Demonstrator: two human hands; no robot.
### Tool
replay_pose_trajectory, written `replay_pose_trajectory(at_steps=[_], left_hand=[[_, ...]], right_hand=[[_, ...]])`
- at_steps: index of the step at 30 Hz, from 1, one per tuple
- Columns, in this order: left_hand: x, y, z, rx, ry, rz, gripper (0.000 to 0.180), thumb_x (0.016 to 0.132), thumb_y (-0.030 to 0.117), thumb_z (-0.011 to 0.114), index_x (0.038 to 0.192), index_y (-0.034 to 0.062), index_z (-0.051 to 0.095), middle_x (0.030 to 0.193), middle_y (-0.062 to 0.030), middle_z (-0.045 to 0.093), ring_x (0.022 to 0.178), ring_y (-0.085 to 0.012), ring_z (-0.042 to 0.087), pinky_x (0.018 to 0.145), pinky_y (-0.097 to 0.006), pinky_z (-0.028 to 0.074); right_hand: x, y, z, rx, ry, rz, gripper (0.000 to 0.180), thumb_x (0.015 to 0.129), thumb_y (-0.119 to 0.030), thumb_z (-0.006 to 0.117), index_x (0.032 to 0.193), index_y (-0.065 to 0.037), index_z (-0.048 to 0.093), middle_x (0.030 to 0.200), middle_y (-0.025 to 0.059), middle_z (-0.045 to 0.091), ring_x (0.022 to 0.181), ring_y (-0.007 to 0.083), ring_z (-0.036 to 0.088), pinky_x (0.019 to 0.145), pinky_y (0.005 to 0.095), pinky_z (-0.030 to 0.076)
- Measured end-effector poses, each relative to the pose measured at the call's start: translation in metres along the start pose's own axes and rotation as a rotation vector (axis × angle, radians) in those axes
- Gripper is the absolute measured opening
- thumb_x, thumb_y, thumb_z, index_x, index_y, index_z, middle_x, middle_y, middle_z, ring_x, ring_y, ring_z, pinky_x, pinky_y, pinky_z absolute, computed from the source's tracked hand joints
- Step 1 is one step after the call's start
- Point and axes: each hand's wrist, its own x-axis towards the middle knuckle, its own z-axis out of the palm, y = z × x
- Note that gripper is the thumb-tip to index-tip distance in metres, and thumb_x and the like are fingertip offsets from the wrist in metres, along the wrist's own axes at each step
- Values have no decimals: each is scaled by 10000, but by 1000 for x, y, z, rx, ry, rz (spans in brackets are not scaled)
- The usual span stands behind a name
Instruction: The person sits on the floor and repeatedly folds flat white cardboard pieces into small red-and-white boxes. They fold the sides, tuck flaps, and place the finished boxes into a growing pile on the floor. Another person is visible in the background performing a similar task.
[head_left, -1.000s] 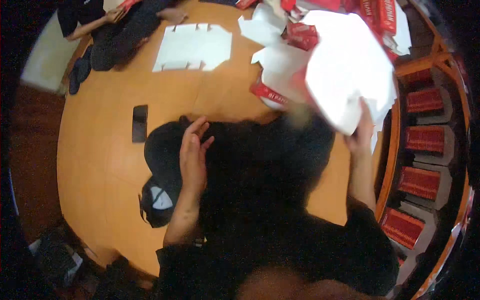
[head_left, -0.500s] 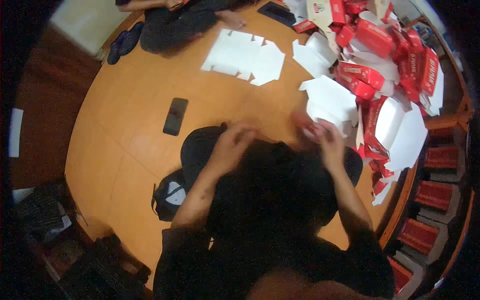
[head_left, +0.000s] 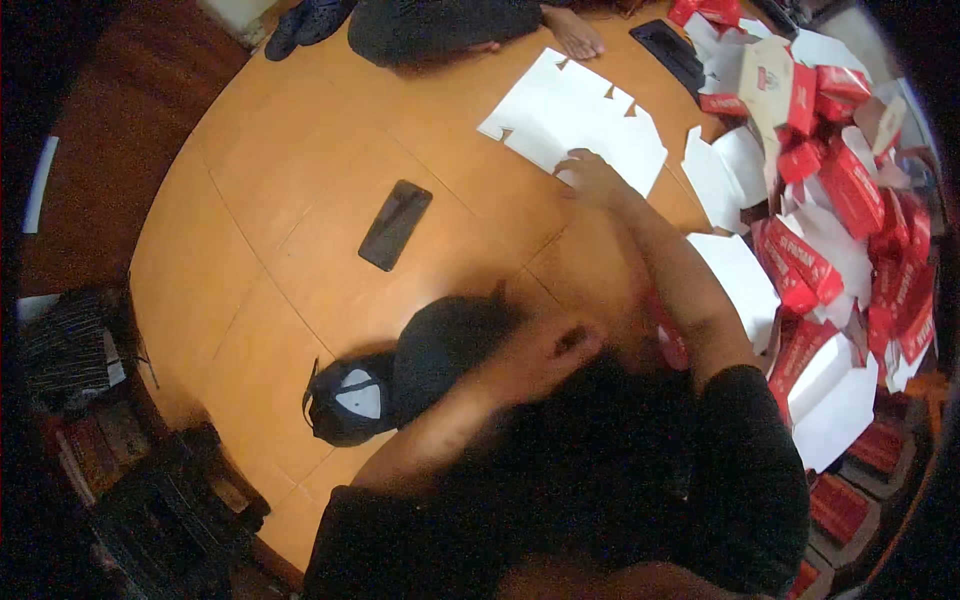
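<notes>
White flat cardboard sheets (head_left: 575, 125) lie unfolded in the upper middle of the frame on the round wooden surface (head_left: 270, 260), and my right hand (head_left: 592, 178) rests on their lower edge, fingers spread flat and pressing rather than gripping. Around them: a dark phone (head_left: 395, 224) left of centre, a black cap (head_left: 350, 400) at lower left, a heap of red and white cartons (head_left: 840, 200) along the right, another person's hand (head_left: 575, 35) at the top. My right arm stretches upward across the surface. My left hand (head_left: 545, 355) is raised near the frame's centre, blurred, fingers curled; I cannot tell whether it holds anything.
</notes>
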Motion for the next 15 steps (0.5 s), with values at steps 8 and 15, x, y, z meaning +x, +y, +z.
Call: replay_pose_trajectory(at_steps=[8, 15], left_hand=[[6, 5, -5, 21, -18, -14, 281, 984, 273, 579, 1127, 38, 632, 1146, -147, 660, 1118, -293, 619, 977, -394, 471], [6, 0, -4, 52, 24, 8, 293, 980, 287, 573, 1133, 44, 630, 1137, -151, 655, 1116, -312, 614, 973, -411, 474]], right_hand=[[27, 28, -33, 151, -195, -92, 462, 690, -227, 832, 1131, -168, 710, 1327, 116, 522, 1237, 294, 506, 1048, 379, 438], [38, 26, -38, 121, -231, -96, 511, 653, -171, 861, 1131, -117, 687, 1326, 109, 526, 1211, 301, 527, 1049, 377, 438]])
